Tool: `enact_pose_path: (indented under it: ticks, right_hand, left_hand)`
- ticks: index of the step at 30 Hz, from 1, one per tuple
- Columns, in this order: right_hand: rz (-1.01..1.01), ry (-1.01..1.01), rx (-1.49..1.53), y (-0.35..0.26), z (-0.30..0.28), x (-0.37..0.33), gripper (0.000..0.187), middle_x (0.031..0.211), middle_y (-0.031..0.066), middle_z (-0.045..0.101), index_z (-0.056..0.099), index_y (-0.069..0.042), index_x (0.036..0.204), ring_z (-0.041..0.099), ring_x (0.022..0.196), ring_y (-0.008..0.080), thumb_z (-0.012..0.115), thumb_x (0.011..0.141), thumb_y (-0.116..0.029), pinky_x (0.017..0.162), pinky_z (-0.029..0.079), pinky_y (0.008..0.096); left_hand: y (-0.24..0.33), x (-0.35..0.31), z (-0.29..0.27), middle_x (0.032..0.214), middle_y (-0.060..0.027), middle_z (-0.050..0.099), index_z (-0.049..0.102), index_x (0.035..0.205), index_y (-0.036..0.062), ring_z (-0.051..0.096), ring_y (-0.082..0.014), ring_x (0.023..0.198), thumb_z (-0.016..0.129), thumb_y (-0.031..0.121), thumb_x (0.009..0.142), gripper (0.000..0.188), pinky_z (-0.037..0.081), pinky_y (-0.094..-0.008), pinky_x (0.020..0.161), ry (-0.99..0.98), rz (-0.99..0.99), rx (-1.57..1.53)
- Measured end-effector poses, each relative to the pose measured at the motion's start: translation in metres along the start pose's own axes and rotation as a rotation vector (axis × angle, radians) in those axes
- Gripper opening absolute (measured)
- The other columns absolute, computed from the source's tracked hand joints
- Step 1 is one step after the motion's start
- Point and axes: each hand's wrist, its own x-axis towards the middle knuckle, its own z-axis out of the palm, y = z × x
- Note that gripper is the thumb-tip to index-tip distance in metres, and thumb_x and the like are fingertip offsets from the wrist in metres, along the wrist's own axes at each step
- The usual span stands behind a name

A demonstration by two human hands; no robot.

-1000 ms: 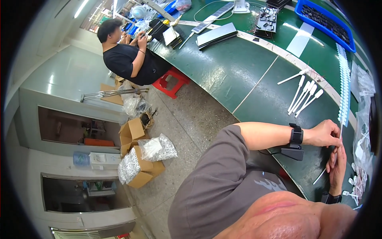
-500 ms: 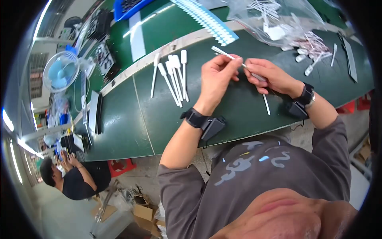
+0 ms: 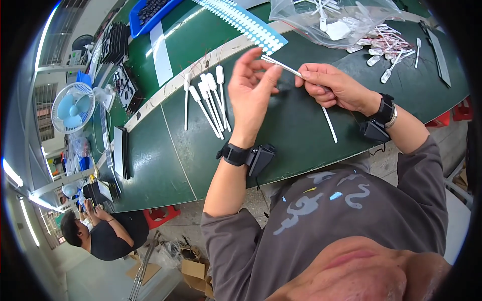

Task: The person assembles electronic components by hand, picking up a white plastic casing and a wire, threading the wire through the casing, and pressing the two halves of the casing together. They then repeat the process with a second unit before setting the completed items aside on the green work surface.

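Note:
My right hand [image 3: 339,88] is closed around a thin white rod [image 3: 283,65], whose upper end points toward my left hand. Another white length [image 3: 329,124] comes out below the same hand; whether it belongs to that rod is hidden by the fingers. My left hand [image 3: 252,93] is open beside the rod's upper end, its fingers spread and its thumb close to the rod. To its left lie several white paddle-shaped pieces [image 3: 211,83] with thin stems, side by side on the green table [image 3: 150,150]. Fine dark and reddish wires show near their heads.
A clear plastic bag [image 3: 301,20] with white pieces lies at the back right, beside a pile of wired white paddles [image 3: 384,45]. A blue sheet with white tabs [image 3: 246,25], a blue bin [image 3: 134,22] and a fan [image 3: 73,108] stand farther off. A co-worker [image 3: 103,233] sits at left.
My left hand has let go of the white rod, moved left and spread its fingers. My right hand keeps hold of the rod. The view has shifted slightly.

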Motion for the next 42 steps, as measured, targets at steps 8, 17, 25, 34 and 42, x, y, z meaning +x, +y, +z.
enact_pose_path:
  ticks: [8,17,25,34,42]
  right_hand:
    - [-0.001,0.025,0.014,-0.002,0.0,-0.001,0.024,0.064,-0.0085,0.034,0.053,-0.006,0.101,0.024,0.048,-0.0006,0.046,0.104,-0.029,0.041,0.019,0.0168]
    - [0.009,0.02,-0.007,-0.003,0.001,-0.001,0.025,0.064,-0.0084,0.033,0.053,-0.006,0.102,0.024,0.047,-0.0006,0.046,0.104,-0.029,0.04,0.02,0.0169]
    - [0.001,0.042,-0.002,-0.003,0.003,-0.003,0.024,0.064,-0.0082,0.034,0.054,-0.005,0.106,0.024,0.047,-0.0006,0.047,0.104,-0.029,0.041,0.02,0.0169]
    - [-0.009,0.044,-0.009,-0.004,0.005,-0.003,0.026,0.065,-0.0092,0.035,0.053,-0.006,0.117,0.025,0.047,-0.0019,0.048,0.102,-0.027,0.041,0.02,0.0153]
    - [-0.006,0.057,-0.02,-0.004,0.006,-0.004,0.031,0.065,-0.0093,0.033,0.049,-0.007,0.128,0.024,0.048,-0.0013,0.047,0.103,-0.025,0.041,0.019,0.0157]
  left_hand:
    - [0.001,0.005,-0.015,0.099,-0.0038,0.063,0.064,0.113,0.0014,0.059,-0.0064,0.076,0.07,0.006,0.088,0.026,0.05,-0.0194,0.061,0.044,0.217,0.15]
    - [-0.004,0.01,-0.019,0.1,-0.0034,0.061,0.069,0.104,0.0024,0.058,-0.0073,0.074,0.071,0.006,0.086,0.018,0.049,-0.0199,0.061,0.061,0.331,0.335]
    - [-0.002,0.01,-0.018,0.103,-0.0041,0.062,0.071,0.1,0.0044,0.058,-0.0075,0.075,0.071,0.007,0.086,0.015,0.047,-0.0195,0.061,0.065,0.257,0.287]
    - [-0.006,0.014,-0.023,0.105,-0.0037,0.063,0.073,0.098,0.0054,0.058,-0.0068,0.075,0.073,0.007,0.083,0.015,0.046,-0.0192,0.061,0.038,0.312,0.351]
    - [-0.006,0.015,-0.026,0.104,-0.0041,0.063,0.072,0.099,0.0046,0.06,-0.0075,0.076,0.072,0.005,0.085,0.015,0.049,-0.0198,0.062,0.007,0.337,0.438]
